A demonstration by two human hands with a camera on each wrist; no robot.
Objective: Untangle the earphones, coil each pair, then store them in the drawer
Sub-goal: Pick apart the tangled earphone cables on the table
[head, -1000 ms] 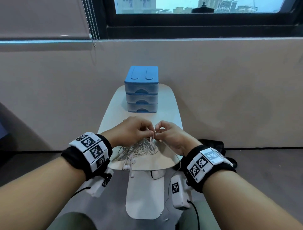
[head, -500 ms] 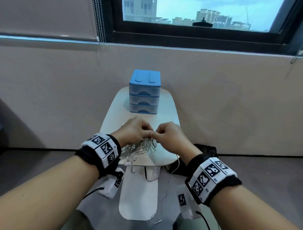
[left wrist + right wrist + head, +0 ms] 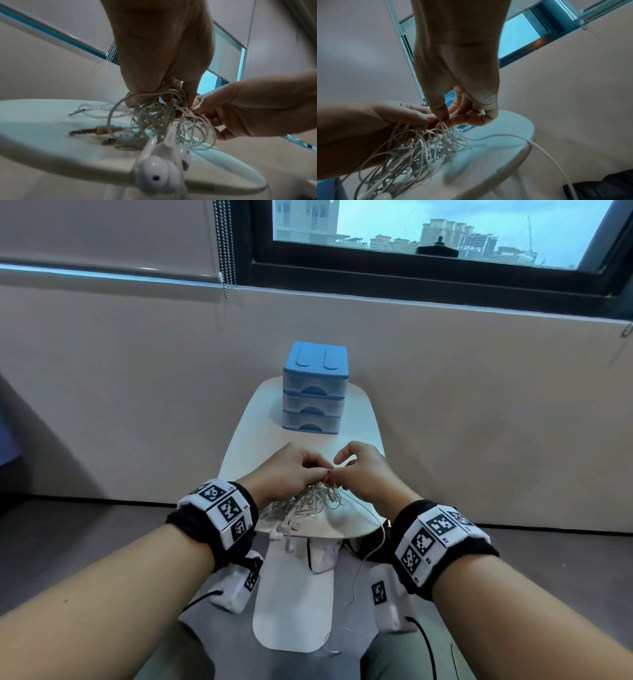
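The tangled earphones (image 3: 306, 503) hang over the near end of the bench (image 3: 246, 440), pinched at the top by the left hand (image 3: 291, 470) and right hand (image 3: 363, 470), fingers curled on the cords. Beyond the earphones stands the 3-drawer box (image 3: 313, 392), drawers closed.

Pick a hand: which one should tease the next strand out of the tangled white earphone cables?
Right, probably. The right hand already pinches a few strands at the top of the tangled white earphone cables, fingertips free to pull. The left hand grips the bunched loops, anchoring them above the white table.
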